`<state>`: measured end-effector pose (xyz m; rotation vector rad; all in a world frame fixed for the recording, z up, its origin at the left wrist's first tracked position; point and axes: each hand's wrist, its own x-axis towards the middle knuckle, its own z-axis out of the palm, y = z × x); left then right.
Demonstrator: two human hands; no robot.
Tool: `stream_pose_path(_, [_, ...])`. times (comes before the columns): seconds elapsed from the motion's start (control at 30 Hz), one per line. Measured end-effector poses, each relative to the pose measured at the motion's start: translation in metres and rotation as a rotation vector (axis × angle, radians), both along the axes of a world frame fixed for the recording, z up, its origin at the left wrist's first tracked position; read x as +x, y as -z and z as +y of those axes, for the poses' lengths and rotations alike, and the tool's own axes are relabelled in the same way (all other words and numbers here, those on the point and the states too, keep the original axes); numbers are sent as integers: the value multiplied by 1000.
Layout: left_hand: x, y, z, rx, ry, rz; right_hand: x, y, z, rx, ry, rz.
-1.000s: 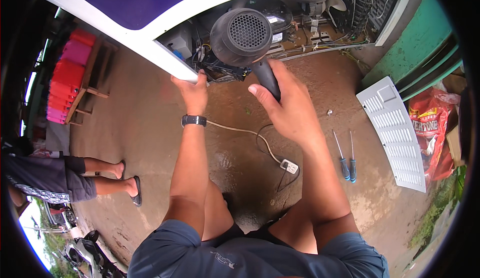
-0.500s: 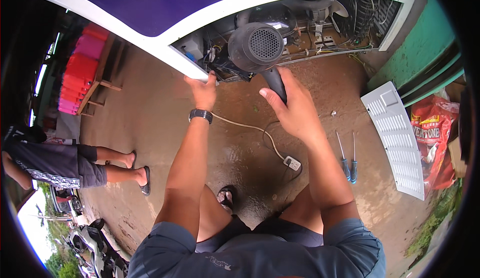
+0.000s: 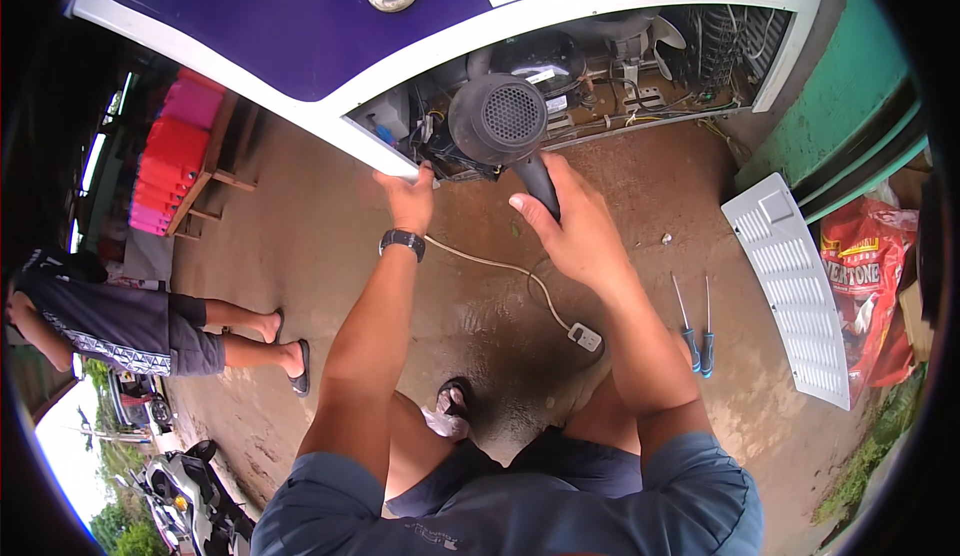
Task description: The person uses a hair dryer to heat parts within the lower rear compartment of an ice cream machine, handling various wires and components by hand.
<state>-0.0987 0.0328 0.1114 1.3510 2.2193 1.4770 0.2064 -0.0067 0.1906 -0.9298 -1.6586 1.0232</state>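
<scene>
The right hand (image 3: 575, 241) was closed around the handle of a dark hair dryer (image 3: 500, 121), its round rear grille facing the camera and its nozzle aimed into the open machine bay (image 3: 600, 76) at the base of a white and blue freezer cabinet (image 3: 300, 26). The left hand (image 3: 408, 199) gripped the cabinet's lower white rim just left of the opening, fingers curled over the edge, a wristwatch (image 3: 402, 243) on the wrist. The step in hand appeared to be blowing warm air onto the parts around the black compressor (image 3: 545, 56).

The dryer's white cord (image 3: 500, 271) ran across the concrete floor (image 3: 300, 286) to a small white socket block (image 3: 585, 336) near the person's right knee. Two blue-handled screwdrivers (image 3: 697, 341) lay side by side on the floor to the right. A white vented cover panel (image 3: 795, 286) lay farther right, beside a red bag (image 3: 865, 276). A second person's legs in sandals (image 3: 250, 341) showed near the left edge.

The next move would call for a steady right grip, a slow sweep of the nozzle across the bay, and cord slack kept clear of the damp floor patch.

Compared with the frame half a second earlier, the dryer sat nearly in the same place before the opening, the left hand remained on the rim, and the view had shifted slightly, showing more of the cabinet.
</scene>
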Motion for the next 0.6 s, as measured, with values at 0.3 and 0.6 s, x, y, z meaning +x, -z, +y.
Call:
stream_pose_path(0.3, [1, 2, -1, -19, -16, -88, 4, 5, 7, 43, -8, 13])
stream_pose_path(0.6, [-2, 15, 6, 70, -46, -47, 12, 4, 11, -65, -19, 62])
